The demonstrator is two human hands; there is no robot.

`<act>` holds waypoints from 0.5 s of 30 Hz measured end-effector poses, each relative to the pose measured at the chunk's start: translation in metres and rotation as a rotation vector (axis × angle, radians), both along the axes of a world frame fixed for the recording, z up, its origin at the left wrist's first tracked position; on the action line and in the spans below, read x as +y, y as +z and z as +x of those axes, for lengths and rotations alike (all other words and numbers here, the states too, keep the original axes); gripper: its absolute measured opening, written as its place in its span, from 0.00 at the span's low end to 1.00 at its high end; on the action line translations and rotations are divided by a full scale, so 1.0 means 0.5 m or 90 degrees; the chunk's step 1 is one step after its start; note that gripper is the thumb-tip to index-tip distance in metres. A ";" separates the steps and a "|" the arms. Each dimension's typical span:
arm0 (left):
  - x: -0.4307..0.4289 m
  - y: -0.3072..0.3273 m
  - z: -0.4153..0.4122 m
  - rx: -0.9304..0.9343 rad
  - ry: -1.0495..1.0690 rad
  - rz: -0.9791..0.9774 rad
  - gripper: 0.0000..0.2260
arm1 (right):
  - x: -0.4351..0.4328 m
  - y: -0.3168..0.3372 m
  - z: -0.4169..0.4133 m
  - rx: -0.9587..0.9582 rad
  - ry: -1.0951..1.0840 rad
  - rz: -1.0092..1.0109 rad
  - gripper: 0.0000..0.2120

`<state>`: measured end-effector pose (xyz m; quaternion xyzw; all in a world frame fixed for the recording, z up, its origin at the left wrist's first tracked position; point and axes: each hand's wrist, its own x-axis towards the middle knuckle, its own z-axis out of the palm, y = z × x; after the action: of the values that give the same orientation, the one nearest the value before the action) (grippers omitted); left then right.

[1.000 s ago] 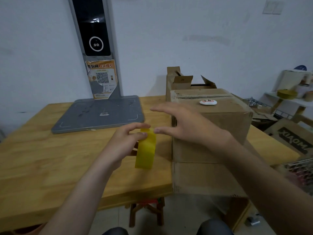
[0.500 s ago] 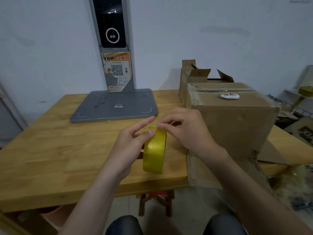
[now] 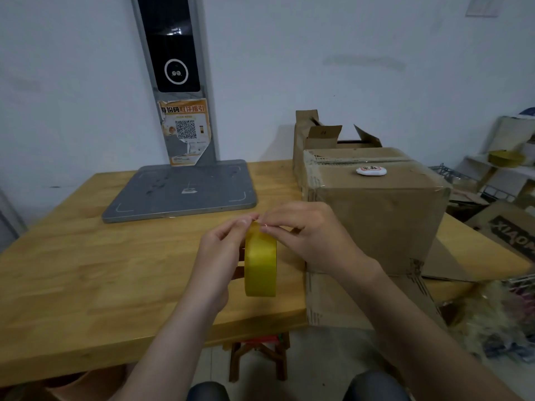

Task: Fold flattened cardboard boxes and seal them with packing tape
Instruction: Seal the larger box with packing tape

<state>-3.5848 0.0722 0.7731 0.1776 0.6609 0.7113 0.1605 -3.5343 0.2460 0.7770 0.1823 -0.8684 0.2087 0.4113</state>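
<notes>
Above the wooden table's (image 3: 86,270) near edge, the left hand (image 3: 215,261) gripped a yellow packing tape roll (image 3: 260,263) upright; the right hand (image 3: 312,235) pinched its top. A taped cardboard box (image 3: 376,209) sat beside them.

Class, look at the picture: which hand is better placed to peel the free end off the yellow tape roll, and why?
The right hand, probably. Its fingertips already pinch at the top edge of the tape roll, while the left hand grips the roll's side, steadying it upright above the table.
</notes>
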 end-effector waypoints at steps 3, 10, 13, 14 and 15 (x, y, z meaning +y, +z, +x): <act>0.010 0.001 0.000 -0.019 0.035 0.008 0.09 | 0.003 0.003 0.007 -0.019 0.009 0.067 0.07; 0.012 -0.009 -0.010 -0.085 0.063 0.030 0.06 | 0.012 0.028 0.020 0.023 -0.133 0.283 0.09; 0.008 -0.011 -0.013 -0.090 0.057 0.032 0.06 | -0.004 0.014 0.014 0.018 -0.152 0.206 0.09; 0.007 -0.011 -0.013 -0.089 0.051 0.034 0.06 | -0.009 0.007 0.010 0.003 -0.142 0.167 0.09; 0.006 -0.010 -0.013 -0.086 0.045 0.033 0.05 | -0.013 0.001 0.005 -0.016 -0.129 0.130 0.09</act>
<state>-3.5915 0.0753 0.7681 0.1097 0.6357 0.7438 0.1752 -3.5317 0.2395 0.7778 0.1322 -0.9041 0.0790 0.3986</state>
